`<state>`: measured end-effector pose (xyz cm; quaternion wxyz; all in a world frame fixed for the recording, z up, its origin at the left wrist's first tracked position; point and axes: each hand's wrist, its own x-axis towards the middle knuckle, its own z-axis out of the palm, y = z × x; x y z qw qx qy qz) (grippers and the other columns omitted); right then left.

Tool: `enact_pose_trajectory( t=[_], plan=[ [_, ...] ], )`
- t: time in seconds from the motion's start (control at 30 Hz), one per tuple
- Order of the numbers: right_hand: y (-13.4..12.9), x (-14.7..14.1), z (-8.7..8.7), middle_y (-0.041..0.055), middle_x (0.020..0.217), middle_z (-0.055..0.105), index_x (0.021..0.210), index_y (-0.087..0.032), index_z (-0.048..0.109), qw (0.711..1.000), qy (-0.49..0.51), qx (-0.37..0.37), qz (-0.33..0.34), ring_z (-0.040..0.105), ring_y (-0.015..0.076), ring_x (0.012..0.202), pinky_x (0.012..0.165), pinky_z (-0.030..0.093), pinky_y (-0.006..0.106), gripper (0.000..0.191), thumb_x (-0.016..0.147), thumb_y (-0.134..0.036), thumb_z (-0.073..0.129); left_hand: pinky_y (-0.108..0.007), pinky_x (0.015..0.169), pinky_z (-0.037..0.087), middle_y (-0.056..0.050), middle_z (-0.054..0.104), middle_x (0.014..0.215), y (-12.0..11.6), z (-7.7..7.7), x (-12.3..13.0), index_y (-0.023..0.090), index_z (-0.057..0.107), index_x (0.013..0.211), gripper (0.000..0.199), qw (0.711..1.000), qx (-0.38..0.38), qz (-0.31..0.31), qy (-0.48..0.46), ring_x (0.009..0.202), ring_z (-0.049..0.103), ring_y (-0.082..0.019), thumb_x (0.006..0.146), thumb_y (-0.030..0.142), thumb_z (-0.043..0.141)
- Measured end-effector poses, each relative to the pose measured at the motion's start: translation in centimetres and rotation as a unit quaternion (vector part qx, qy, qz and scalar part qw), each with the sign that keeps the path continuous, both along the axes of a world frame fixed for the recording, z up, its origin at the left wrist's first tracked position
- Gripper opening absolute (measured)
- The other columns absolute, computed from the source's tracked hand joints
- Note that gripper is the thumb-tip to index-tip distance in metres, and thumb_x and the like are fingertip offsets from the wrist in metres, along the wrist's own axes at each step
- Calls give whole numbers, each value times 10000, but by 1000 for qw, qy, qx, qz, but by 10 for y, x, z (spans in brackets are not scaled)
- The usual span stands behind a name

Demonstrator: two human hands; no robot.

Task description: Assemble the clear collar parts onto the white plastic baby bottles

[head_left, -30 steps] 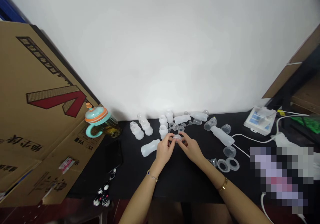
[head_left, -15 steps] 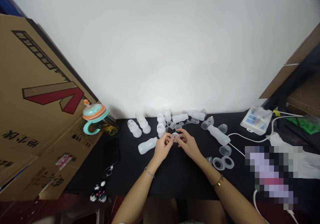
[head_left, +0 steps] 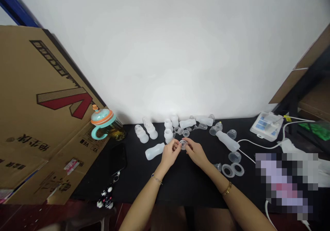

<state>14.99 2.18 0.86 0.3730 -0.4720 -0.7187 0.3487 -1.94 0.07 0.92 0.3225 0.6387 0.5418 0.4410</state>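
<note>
Above the black table, both hands meet at a clear round bottle collar ring (head_left: 183, 145), which seems to have a soft clear nipple part in its middle. The fingertips of my left hand (head_left: 170, 153) are pinched on its left side. My right hand (head_left: 198, 153) grips the right rim between thumb and fingers. Left of my left hand lies a frosted white baby bottle (head_left: 154, 151) on its side. Just behind the hands stands an uncapped white bottle (head_left: 168, 135), with another clear ring (head_left: 186, 133) lying beside it.
Two capped bottles (head_left: 142, 134) stand at the left back. Clear domed caps (head_left: 234, 157), flat rings (head_left: 228, 170) and a lying bottle (head_left: 228, 141) are on the right. A drink jug (head_left: 105, 123), phone (head_left: 118, 159), cardboard box (head_left: 59, 121), parts case (head_left: 266, 125) and white cable (head_left: 263, 146) surround them.
The view has shifted a little, moving the scene slightly right and down. My fingers have changed position around the ring, and more of its face shows. Both hands still hold it.
</note>
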Motion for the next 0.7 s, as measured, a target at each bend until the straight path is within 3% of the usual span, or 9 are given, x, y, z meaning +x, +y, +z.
enact_pose_trajectory(
  t=[0.7],
  plan=[
    [-5,0,7,-7,688,654,1152,-211,676,998,-40,53,3,598,162,590,560,405,230,319,942,-357,485,-223,544,316,60,486,618,-1,0,0,199,547,854,188,1000,11,2,-7,546,418,-98,907,380,553]
  ],
)
